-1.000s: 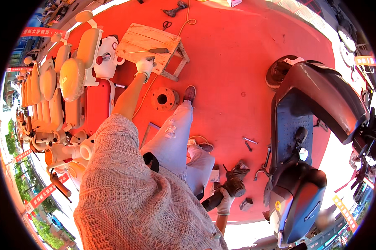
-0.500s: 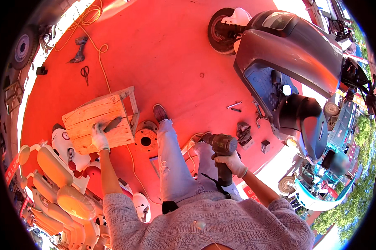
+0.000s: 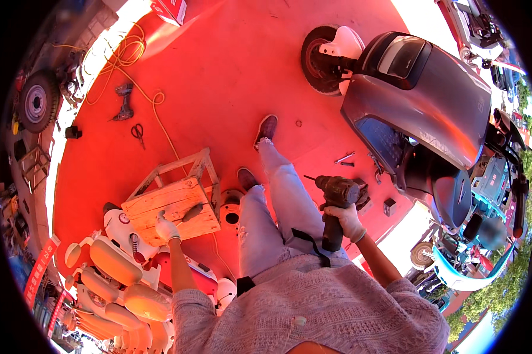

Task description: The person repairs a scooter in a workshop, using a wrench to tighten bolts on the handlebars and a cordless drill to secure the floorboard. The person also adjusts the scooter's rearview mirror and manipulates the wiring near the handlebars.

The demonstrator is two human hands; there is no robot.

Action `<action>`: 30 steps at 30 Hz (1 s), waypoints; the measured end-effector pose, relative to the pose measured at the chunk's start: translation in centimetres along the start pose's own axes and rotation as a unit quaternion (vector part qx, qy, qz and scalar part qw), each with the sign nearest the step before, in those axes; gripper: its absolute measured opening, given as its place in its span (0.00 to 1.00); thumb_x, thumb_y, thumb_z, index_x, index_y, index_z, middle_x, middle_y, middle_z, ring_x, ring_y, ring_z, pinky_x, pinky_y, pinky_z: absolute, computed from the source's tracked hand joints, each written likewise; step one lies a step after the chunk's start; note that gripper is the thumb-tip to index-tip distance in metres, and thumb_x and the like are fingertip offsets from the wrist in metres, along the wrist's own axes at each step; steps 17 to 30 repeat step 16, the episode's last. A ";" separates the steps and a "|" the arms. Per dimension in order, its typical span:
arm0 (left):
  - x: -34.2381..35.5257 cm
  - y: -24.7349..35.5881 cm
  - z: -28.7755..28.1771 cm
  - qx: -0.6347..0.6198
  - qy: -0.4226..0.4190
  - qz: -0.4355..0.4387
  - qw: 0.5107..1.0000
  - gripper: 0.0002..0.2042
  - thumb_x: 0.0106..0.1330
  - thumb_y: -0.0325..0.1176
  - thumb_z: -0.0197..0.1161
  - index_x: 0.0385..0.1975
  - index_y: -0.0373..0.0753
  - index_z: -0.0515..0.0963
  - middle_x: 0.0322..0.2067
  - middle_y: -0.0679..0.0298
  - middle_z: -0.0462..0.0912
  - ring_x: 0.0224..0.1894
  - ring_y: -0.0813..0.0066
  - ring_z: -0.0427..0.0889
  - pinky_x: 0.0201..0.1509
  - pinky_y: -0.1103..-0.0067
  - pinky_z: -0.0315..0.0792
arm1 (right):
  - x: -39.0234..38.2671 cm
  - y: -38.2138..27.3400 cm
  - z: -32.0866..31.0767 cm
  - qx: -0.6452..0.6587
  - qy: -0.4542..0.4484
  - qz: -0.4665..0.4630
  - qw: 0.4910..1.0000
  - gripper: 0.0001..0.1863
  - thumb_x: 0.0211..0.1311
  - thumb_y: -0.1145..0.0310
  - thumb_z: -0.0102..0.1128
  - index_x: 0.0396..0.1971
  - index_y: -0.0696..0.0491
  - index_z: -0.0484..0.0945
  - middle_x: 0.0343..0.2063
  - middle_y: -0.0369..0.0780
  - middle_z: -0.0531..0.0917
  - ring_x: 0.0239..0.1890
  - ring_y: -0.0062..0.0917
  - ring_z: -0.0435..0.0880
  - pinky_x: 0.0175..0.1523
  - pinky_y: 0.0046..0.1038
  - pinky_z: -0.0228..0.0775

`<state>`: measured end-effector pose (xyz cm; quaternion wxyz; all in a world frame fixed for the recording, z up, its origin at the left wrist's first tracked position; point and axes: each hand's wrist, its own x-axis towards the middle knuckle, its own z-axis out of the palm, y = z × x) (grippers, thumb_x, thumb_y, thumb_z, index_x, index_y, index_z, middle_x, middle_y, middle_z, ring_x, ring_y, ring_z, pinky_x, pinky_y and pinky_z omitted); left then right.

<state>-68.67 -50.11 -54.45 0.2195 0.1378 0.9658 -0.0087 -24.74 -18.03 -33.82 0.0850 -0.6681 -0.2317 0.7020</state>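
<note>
In my right hand point(image 3: 346, 220), white-gloved, is a dark cordless drill point(image 3: 338, 194), held by its grip. Its thin bit points left, clear of anything. My left hand point(image 3: 167, 227), also gloved, is over the near part of a wooden stool's seat point(image 3: 151, 207). Some of its fingers stand apart, and nothing shows in them; whether it touches the wood is unclear. Just right of it on the seat lies a dark elongated thing point(image 3: 192, 212), too indistinct to name.
A dark scooter point(image 3: 419, 94) stands at the right. Scissors point(image 3: 137, 135), another drill point(image 3: 123, 103) and a yellow cable point(image 3: 151, 106) lie on the red floor. A wrench point(image 3: 345, 157) lies left of the scooter. Several tan seats point(image 3: 115, 264) line the lower left.
My view has shifted, so the stool appears lower and farther right. Both my shoes now show, the right foot farther forward. The drill stays in my right hand, its bit now visible.
</note>
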 end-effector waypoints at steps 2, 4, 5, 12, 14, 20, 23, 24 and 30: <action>0.5 0.6 -1.3 0.012 0.047 0.010 0.999 0.12 0.58 0.24 0.50 0.39 0.38 0.79 0.34 0.52 0.82 0.35 0.56 0.82 0.37 0.67 0.74 | 1.0 -3.6 0.9 0.028 0.011 -0.001 1.000 0.14 0.45 0.80 0.61 0.36 0.60 0.74 0.26 0.41 0.79 0.22 0.25 0.78 0.28 0.27 0.73; 0.7 2.8 -3.3 0.018 0.046 -0.043 0.998 0.10 0.57 0.25 0.52 0.33 0.39 0.81 0.30 0.53 0.83 0.30 0.56 0.82 0.32 0.66 0.74 | 2.6 -7.3 1.4 0.036 0.014 -0.019 0.999 0.14 0.45 0.80 0.61 0.36 0.60 0.74 0.26 0.41 0.80 0.22 0.25 0.79 0.28 0.28 0.73; 1.1 2.8 -3.4 0.038 0.054 -0.047 0.997 0.10 0.57 0.25 0.52 0.32 0.39 0.81 0.29 0.53 0.83 0.29 0.57 0.82 0.32 0.67 0.74 | 3.6 -8.9 1.4 0.018 0.014 -0.019 1.000 0.14 0.45 0.80 0.61 0.36 0.60 0.74 0.25 0.41 0.79 0.22 0.25 0.79 0.28 0.28 0.73; 2.6 9.4 -10.7 0.062 0.024 -0.170 0.983 0.08 0.56 0.26 0.54 0.30 0.40 0.81 0.29 0.55 0.83 0.30 0.59 0.83 0.32 0.68 0.75 | 8.3 -23.1 4.0 0.012 0.011 -0.068 0.998 0.12 0.43 0.78 0.63 0.31 0.60 0.75 0.22 0.38 0.78 0.22 0.24 0.79 0.28 0.27 0.73; 5.4 9.6 -11.8 0.098 0.020 -0.247 0.964 0.08 0.56 0.28 0.54 0.30 0.40 0.81 0.29 0.54 0.84 0.32 0.60 0.83 0.35 0.68 0.76 | 9.6 -27.7 5.2 -0.004 0.029 -0.086 0.996 0.11 0.43 0.77 0.64 0.30 0.60 0.75 0.21 0.38 0.78 0.21 0.24 0.79 0.28 0.26 0.73; 10.8 8.5 -11.6 0.010 0.063 -0.218 0.974 0.09 0.56 0.30 0.56 0.33 0.41 0.82 0.31 0.55 0.84 0.33 0.62 0.83 0.38 0.67 0.76 | 10.6 -31.9 6.1 -0.014 0.044 -0.116 0.992 0.11 0.43 0.77 0.64 0.31 0.60 0.75 0.21 0.39 0.79 0.21 0.24 0.79 0.28 0.26 0.72; 10.8 8.5 -11.6 0.010 0.063 -0.218 0.974 0.09 0.56 0.30 0.56 0.33 0.41 0.82 0.31 0.55 0.84 0.33 0.62 0.83 0.38 0.67 0.76 | 10.6 -31.9 6.1 -0.014 0.044 -0.116 0.992 0.11 0.43 0.77 0.64 0.31 0.60 0.75 0.21 0.39 0.79 0.21 0.24 0.79 0.28 0.26 0.72; 10.8 8.5 -11.6 0.010 0.063 -0.218 0.974 0.09 0.56 0.30 0.56 0.33 0.41 0.82 0.31 0.55 0.84 0.33 0.62 0.83 0.38 0.67 0.76 | 10.6 -31.9 6.1 -0.014 0.044 -0.116 0.992 0.11 0.43 0.77 0.64 0.31 0.60 0.75 0.21 0.39 0.79 0.21 0.24 0.79 0.28 0.26 0.72; 10.8 8.5 -11.6 0.010 0.063 -0.218 0.974 0.09 0.56 0.30 0.56 0.33 0.41 0.82 0.31 0.55 0.84 0.33 0.62 0.83 0.38 0.67 0.76 | 10.6 -31.9 6.1 -0.014 0.044 -0.116 0.992 0.11 0.43 0.77 0.64 0.31 0.60 0.75 0.21 0.39 0.79 0.21 0.24 0.79 0.28 0.26 0.72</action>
